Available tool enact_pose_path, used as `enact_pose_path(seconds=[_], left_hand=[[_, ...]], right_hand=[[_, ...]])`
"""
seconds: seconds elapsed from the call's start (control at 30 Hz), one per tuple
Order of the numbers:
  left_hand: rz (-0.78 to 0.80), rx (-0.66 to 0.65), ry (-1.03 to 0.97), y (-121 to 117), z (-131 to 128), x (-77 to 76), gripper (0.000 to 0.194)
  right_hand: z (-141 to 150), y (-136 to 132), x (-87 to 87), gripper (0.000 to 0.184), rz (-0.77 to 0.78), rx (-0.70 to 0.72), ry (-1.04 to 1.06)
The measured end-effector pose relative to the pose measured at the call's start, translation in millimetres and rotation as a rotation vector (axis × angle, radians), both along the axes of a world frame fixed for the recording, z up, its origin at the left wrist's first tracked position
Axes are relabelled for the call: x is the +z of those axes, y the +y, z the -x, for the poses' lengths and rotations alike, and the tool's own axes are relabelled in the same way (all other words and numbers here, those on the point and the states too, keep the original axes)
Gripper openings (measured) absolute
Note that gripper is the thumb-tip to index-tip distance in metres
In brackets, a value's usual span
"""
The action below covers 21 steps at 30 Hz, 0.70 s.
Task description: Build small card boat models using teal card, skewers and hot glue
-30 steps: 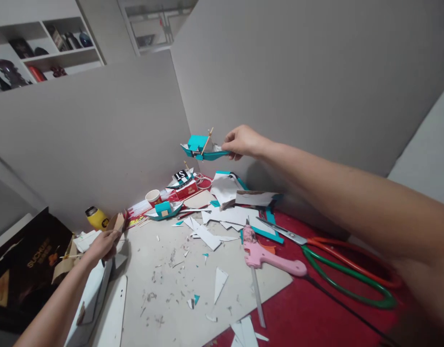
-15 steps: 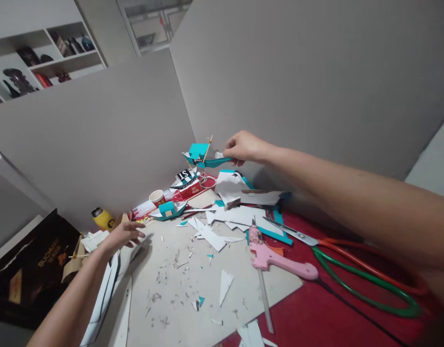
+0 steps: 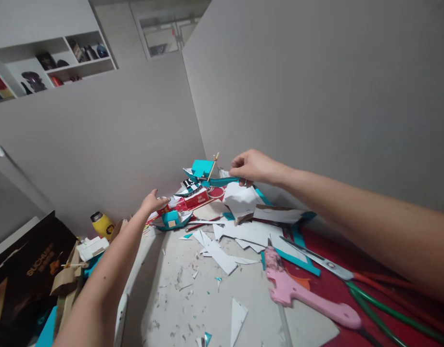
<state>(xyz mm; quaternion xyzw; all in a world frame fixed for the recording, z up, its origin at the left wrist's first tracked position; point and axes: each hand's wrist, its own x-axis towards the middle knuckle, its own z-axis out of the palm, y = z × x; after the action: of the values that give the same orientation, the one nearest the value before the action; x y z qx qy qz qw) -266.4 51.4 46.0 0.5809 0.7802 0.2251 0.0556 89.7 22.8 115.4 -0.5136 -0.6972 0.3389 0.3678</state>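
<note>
Pinched in my right hand is the bow end of a teal cardboard model boat with a flat roof and a stick mast. It is raised at the back of the table, partly in front of a second boat with black-and-white lettering. My left hand reaches over the left side, thumb apart from the fingers. It partly hides a paper cup; whether it touches the cup I cannot tell. Below that hand sits a small teal and white boat.
Right of centre lie a pink glue gun and long scissors with orange and green handles. White and teal card scraps litter the board. A yellow bottle and a black bag stand left; grey partitions rise behind.
My left hand has moved forward and right, from the table's left edge to the cup. The held boat has come down closer to the lettered boat. The view has shifted.
</note>
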Motion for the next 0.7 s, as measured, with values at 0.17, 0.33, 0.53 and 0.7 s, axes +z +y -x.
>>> enact_pose_path(seconds=[0.17,0.33,0.53,0.7], left_hand=[[0.101,0.021,0.115,17.5,0.0,-11.3,0.035],[0.138,0.031,0.151,1.6,16.9,-0.4,0.035],[0.273,0.077,0.139,-32.8,58.4,16.2,0.033],[0.314,0.138,0.132,-47.3,74.1,9.0,0.033]], right_hand=[[2.8,-2.5,-2.4,0.026,0.030,-0.011,-0.062],[5.1,-1.9,-6.1,0.024,0.061,-0.040,-0.081],[8.2,-3.0,-5.6,0.018,0.029,0.006,-0.089],[12.5,-1.6,-9.0,0.019,0.028,0.044,-0.090]])
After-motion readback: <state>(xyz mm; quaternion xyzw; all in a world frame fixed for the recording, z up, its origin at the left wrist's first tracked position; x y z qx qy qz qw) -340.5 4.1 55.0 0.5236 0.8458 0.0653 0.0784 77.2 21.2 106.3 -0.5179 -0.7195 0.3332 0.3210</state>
